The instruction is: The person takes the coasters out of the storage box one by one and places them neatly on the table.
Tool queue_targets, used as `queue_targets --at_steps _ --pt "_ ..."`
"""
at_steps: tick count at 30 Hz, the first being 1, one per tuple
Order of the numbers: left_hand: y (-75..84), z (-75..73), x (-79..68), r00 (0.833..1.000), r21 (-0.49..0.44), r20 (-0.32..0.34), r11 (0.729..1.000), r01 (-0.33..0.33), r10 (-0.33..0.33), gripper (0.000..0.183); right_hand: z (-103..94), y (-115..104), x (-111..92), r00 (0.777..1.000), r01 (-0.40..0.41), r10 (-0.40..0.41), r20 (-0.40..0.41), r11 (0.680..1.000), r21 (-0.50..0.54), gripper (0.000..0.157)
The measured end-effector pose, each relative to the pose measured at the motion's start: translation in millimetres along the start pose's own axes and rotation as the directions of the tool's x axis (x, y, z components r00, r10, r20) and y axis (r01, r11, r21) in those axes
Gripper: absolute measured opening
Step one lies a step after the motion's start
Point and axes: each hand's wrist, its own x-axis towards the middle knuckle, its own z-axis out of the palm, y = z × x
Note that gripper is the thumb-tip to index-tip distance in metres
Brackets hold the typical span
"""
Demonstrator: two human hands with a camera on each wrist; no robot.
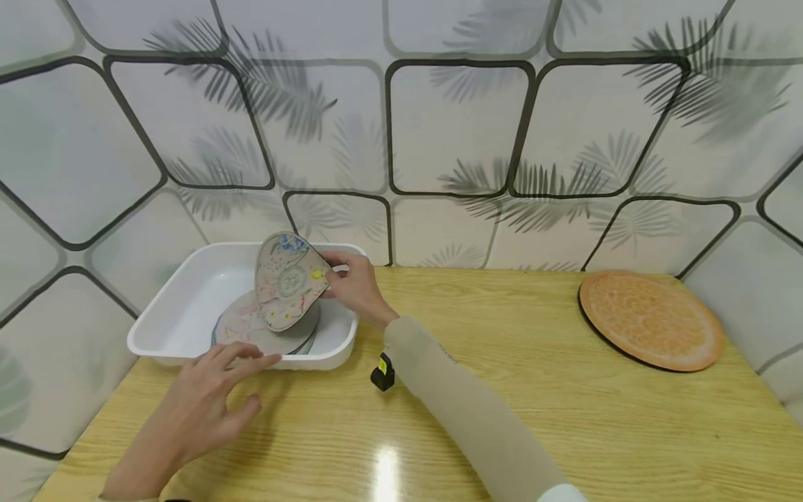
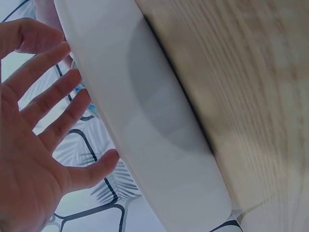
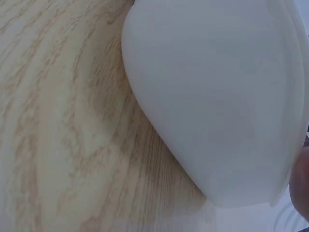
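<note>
One orange round mat is out on the table; right hand's grip pinches a floral mat over the white tub, more mats inside. Left hand loosely spread by the rim. Probably midway; can't tell if filling or emptying.

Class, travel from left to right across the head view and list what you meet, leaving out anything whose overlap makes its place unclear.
Left hand, raised patterned mat, right hand holding that mat by its edge, round orange mat.
</note>
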Motion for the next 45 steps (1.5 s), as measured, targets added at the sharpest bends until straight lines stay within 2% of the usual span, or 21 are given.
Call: queue_targets --at_steps 5,9,17,28,39,45 --pt "0.6 -2.7 0.0 1.0 0.013 0.0 1.0 -0.014 0.014 0.05 -0.6 -2.6 1.5 0.999 -0.024 0.027 -0.03 0.992 0.122 0.037" --pt "1.9 -4.5 1.2 1.0 0.018 0.019 1.0 -0.002 0.002 0.048 -2.1 -4.6 3.5 0.994 -0.063 0.081 -0.073 0.974 0.219 0.036" --pt "6.0 -6.7 0.1 0.997 0.033 0.072 0.999 0.03 -0.032 0.046 -4.0 -6.7 1.8 0.98 -0.128 0.17 -0.102 0.936 0.329 0.041" --pt "6.5 -3.1 -3.5 0.999 0.0 0.035 1.0 0.02 -0.02 0.05 -18.7 -14.9 -7.5 0.981 -0.13 0.172 -0.093 0.93 0.343 0.039" --pt "2.8 2.7 -1.7 1.0 -0.009 -0.001 1.0 -0.001 0.001 0.053 -42.7 -30.2 -21.5 0.981 -0.116 0.162 -0.104 0.93 0.348 0.04" --pt "0.9 6.4 -0.4 1.0 -0.013 -0.028 1.0 -0.013 0.013 0.053 -53.0 -35.0 -29.8 0.98 -0.118 0.169 -0.108 0.92 0.374 0.041"
